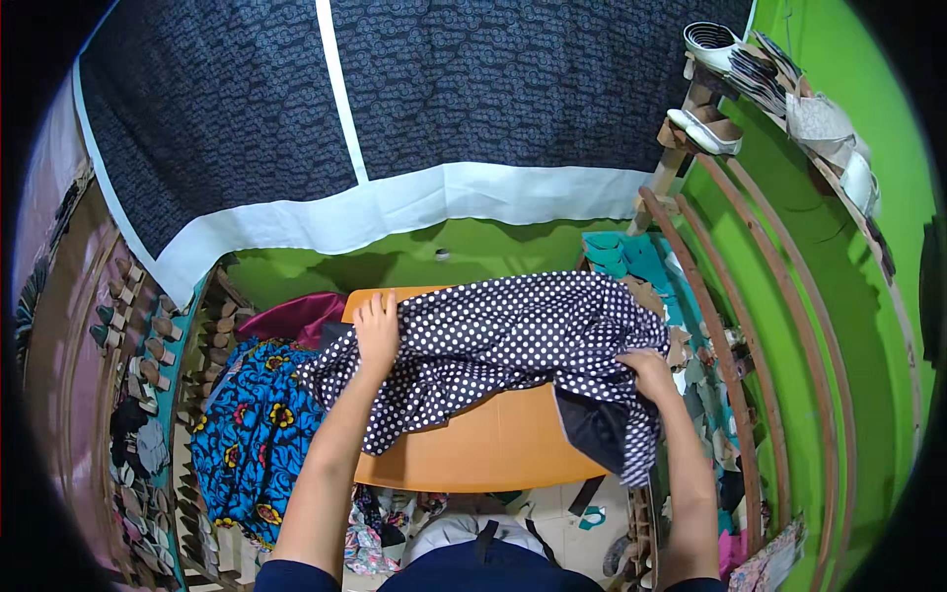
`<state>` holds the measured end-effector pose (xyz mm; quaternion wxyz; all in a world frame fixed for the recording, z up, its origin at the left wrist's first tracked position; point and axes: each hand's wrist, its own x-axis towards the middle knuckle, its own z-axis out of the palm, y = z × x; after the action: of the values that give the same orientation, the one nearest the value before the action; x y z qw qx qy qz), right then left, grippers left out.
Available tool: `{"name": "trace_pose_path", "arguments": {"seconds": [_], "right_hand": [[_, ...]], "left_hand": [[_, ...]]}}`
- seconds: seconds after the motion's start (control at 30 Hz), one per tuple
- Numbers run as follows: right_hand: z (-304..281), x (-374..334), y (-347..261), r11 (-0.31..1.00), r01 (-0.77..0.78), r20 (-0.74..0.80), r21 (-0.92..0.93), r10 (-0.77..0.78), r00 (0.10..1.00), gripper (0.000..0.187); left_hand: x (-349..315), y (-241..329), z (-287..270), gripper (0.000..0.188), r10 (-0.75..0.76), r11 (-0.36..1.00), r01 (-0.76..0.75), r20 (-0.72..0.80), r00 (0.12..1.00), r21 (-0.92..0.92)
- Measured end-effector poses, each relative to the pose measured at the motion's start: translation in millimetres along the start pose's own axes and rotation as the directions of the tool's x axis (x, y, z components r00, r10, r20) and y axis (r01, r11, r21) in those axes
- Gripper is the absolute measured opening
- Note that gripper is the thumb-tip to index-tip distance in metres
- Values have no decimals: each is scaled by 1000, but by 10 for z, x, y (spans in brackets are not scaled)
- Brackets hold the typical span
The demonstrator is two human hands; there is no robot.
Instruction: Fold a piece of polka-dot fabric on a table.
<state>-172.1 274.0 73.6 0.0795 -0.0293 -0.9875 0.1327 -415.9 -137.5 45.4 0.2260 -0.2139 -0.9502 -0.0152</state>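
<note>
A black cloth with white polka dots [493,331] lies bunched across an orange table [473,444] and hangs past its sides. One folded-back part at the lower right shows a plain dark underside [592,426]. My left hand [377,333] rests at the cloth's left part, fingers stretched toward the table's far edge. At the right end, my right hand [646,373] has its fingers closed on the bunched cloth; some fingertips are hidden in the folds.
Blue flowered fabric [258,434] and maroon cloth [296,321] lie left of the table. Shoe racks [148,365] stand at the left. Wooden rails [705,335] and a green wall [868,326] flank the right. A dark curtain [513,89] hangs behind. Scraps litter the floor [567,518].
</note>
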Motion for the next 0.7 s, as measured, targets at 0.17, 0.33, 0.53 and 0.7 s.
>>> {"name": "trace_pose_path", "arguments": {"seconds": [0.17, 0.33, 0.53, 0.7], "right_hand": [[469, -165, -6, 996, -77, -159, 33, 82, 984, 32], [987, -83, -890, 995, -100, -222, -7, 96, 970, 30], [1656, -369, -718, 698, -499, 108, 513, 524, 845, 28], [1651, -274, -1057, -474, -513, 697, 716, 535, 478, 27]], "left_hand": [[-572, 881, -183, 41, 477, 820, -412, 77, 876, -397], [-1059, 829, 404, 24, 486, 872, -436, 275, 830, -223], [-769, 969, -430, 26, 681, 730, -281, 631, 372, -623], [-1066, 946, -364, 35, 850, 527, -80, 522, 72, -846]]}}
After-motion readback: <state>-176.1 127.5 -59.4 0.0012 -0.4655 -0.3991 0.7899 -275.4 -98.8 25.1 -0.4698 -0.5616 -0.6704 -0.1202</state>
